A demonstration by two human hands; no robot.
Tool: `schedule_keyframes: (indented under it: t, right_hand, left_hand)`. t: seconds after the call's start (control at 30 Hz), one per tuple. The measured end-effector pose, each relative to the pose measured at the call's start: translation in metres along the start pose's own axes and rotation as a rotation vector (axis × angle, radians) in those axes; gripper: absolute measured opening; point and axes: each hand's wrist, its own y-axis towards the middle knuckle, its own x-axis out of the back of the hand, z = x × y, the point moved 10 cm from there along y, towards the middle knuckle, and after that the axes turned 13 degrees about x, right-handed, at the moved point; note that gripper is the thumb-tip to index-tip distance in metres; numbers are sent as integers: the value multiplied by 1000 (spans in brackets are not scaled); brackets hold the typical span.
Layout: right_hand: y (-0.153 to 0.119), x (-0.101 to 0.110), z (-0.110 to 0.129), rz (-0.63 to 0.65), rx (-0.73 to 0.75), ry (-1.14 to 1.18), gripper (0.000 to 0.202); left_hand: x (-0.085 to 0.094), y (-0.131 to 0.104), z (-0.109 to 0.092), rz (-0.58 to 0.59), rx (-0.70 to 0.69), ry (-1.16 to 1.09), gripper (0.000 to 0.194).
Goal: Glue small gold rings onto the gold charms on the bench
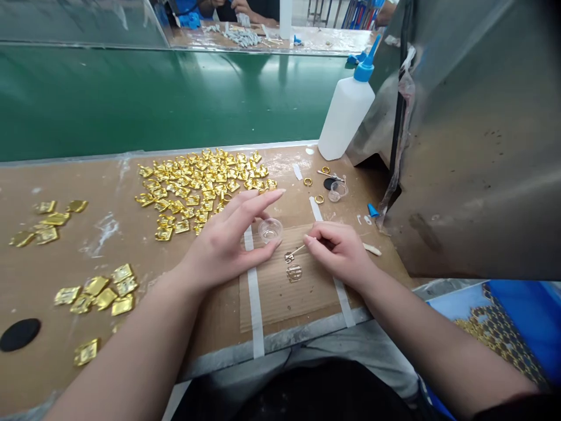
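My left hand (230,237) curves around a small clear plastic cup (270,231), thumb at its near side and a fingertip at its far side. The index finger stretches out above the cup. Pinched between the fingers of my right hand (339,251) is a thin pale stick (298,250). Its tip points down at a small dark, glossy patch (289,257) on a corrugated cardboard sheet (280,304). Just nearer to me lies a round, shiny brownish patch (294,273). White tape strips (254,292) run along both sides of the sheet.
Many gold rings with square tops (201,181) are heaped beyond my left hand; smaller groups (100,292) lie leftward. A white squeeze bottle (346,114) stands at the back right beside a metal panel (473,134). Beyond is a green surface (175,99), with another person's hands (241,7) past it.
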Motion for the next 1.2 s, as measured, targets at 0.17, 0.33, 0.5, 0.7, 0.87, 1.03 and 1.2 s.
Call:
schedule_keyframes:
  t: [0.17, 0.33, 0.5, 0.7, 0.87, 1.03, 1.2]
  right_hand:
    - [0, -3, -1, 33, 3, -56, 35]
    - [0, -7, -2, 65, 5, -61, 35]
    - [2, -4, 0, 39, 10, -84, 33]
    - [1, -3, 1, 33, 7, -77, 33]
    - [1, -5, 1, 48, 10, -70, 34]
    - [1, -8, 0, 70, 11, -43, 33]
    - [1, -8, -1, 54, 16, -34, 33]
  left_hand:
    - [-2, -1, 2, -4, 12, -4, 71]
    - [-4, -1, 1, 13, 4, 3, 70]
    - [-5, -2, -2, 11, -42, -17, 71]
    - [-5, -1, -2, 14, -39, -8, 70]
    - [-6, -1, -3, 15, -32, 4, 69]
    - [-6, -1, -2, 9, -16, 12, 70]
    - [-7, -1, -4, 18, -24, -2, 72]
